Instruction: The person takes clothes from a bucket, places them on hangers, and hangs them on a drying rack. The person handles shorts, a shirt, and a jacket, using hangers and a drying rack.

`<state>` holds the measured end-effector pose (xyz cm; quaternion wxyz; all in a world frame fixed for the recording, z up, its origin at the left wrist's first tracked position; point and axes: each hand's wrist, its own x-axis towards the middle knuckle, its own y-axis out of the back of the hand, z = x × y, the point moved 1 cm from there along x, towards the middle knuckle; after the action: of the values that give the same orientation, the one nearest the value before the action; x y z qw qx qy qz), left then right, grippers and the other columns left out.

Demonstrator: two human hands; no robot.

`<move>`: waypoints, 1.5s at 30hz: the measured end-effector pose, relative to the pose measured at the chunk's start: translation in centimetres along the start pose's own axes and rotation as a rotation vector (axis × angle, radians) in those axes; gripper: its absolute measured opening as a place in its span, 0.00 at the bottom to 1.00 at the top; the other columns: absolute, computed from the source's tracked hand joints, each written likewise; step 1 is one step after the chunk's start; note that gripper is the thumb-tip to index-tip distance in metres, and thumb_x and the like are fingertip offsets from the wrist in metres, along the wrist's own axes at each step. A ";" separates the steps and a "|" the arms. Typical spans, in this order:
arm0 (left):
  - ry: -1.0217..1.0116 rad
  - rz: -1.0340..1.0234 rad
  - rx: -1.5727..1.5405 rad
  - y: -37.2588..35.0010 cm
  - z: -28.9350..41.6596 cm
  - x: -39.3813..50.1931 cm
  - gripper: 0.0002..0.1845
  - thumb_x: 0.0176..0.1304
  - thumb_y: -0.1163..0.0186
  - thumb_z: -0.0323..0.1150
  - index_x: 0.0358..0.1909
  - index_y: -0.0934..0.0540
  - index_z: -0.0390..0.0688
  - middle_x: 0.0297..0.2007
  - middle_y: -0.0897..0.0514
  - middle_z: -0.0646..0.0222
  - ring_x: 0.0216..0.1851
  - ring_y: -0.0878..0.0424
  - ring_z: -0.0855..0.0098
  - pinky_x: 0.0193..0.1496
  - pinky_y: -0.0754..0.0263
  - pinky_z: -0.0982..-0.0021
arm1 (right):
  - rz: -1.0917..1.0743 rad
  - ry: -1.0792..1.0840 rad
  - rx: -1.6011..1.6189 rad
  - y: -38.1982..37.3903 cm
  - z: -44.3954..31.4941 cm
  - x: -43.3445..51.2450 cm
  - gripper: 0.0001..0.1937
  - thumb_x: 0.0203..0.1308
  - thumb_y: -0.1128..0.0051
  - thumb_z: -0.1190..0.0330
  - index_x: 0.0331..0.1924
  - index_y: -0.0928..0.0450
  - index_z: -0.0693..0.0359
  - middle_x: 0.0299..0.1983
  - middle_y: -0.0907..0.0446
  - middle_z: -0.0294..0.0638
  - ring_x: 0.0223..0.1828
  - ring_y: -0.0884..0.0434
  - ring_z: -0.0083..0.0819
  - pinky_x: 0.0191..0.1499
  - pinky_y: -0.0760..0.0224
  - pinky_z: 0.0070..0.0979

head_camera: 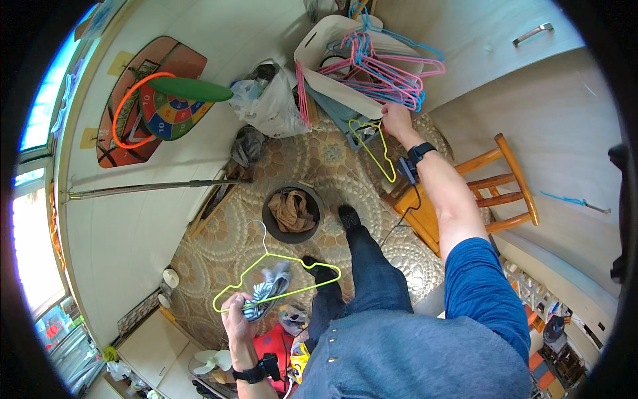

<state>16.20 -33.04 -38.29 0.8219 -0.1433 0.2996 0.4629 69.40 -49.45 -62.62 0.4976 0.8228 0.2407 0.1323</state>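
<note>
My left hand (238,317) grips a lime-green clothes hanger (279,294) by one end of its bar, together with a bunched, striped cloth (266,294) hanging at the bar. Up at the right, my right hand (396,121) is closed at the top of a second lime-green hanger (389,159), which hangs down beside it; the fingers' exact hold is partly hidden. Just above that hand, pink and blue hangers (374,75) lie piled over a white plastic basket (339,95).
A dark bucket (266,219) holding brown cloth stands on the patterned floor. To the right is a wooden chair (498,199). A white plastic bag (269,109) sits by the wall, near a metal pole (159,189). Red and yellow items lie near my feet.
</note>
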 end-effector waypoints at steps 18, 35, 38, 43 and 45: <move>-0.125 -0.114 0.232 -1.5 5.1 -1.3 0.14 0.64 0.53 0.31 0.28 0.21 0.34 0.23 0.23 0.73 0.24 0.30 0.83 0.29 0.37 0.79 | -0.487 0.116 0.113 4.0 -10.9 -8.5 0.18 0.52 0.39 0.57 0.40 0.20 0.63 0.34 0.18 0.49 0.36 0.18 0.45 0.40 0.25 0.36; -0.691 0.461 1.003 11.4 17.2 -13.4 0.13 0.52 0.44 0.24 0.40 0.21 0.33 0.29 0.17 0.54 0.33 0.17 0.65 0.39 0.25 0.70 | -1.143 0.609 1.063 21.9 -45.5 -21.3 0.07 0.60 0.46 0.75 0.38 0.19 0.70 0.22 0.28 0.25 0.21 0.36 0.09 0.22 0.44 0.12; -0.733 0.652 0.998 13.4 16.8 -14.4 0.09 0.57 0.43 0.30 0.38 0.19 0.37 0.29 0.17 0.52 0.33 0.17 0.55 0.38 0.25 0.63 | -1.115 0.600 1.083 22.4 -46.9 -25.2 0.07 0.61 0.49 0.77 0.37 0.20 0.71 0.23 0.28 0.24 0.23 0.35 0.10 0.23 0.42 0.13; -0.765 0.908 1.112 15.2 16.4 -15.5 0.10 0.59 0.42 0.35 0.38 0.20 0.40 0.28 0.18 0.53 0.32 0.19 0.52 0.35 0.26 0.58 | -0.770 0.961 0.968 22.2 -51.4 -29.9 0.07 0.62 0.51 0.76 0.37 0.21 0.69 0.19 0.28 0.30 0.19 0.34 0.12 0.20 0.43 0.15; -0.834 0.994 1.154 14.8 16.4 -16.1 0.10 0.59 0.41 0.34 0.38 0.21 0.38 0.26 0.18 0.53 0.30 0.19 0.53 0.34 0.25 0.60 | -0.666 1.040 0.939 22.0 -54.0 -31.6 0.08 0.60 0.50 0.75 0.37 0.21 0.70 0.17 0.27 0.35 0.20 0.32 0.15 0.21 0.39 0.19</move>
<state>3.27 -27.66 -14.85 0.5114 0.6248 0.1896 0.5587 23.73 -33.92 -17.11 -0.0668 0.6640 0.7087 0.2290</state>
